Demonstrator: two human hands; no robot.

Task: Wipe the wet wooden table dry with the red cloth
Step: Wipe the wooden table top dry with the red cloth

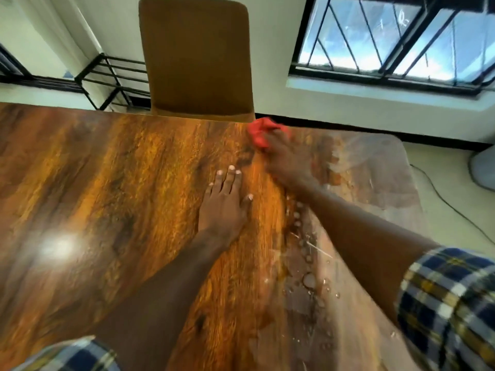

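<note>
Red cloth bunched in right hand fingers at desk far edge; left hand flat, fingers straight.

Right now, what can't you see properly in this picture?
- Red cloth, head view: the right hand covers part of it and both are motion-blurred, so the fingers' grip is unclear.
- Wooden table: its near and left parts are cut off by the picture's edges.
- Water drops: the right arm hides the wet patch beyond them.
- Chair: the table hides its seat and legs.
- Left hand: lies flat, palm hidden.
</note>
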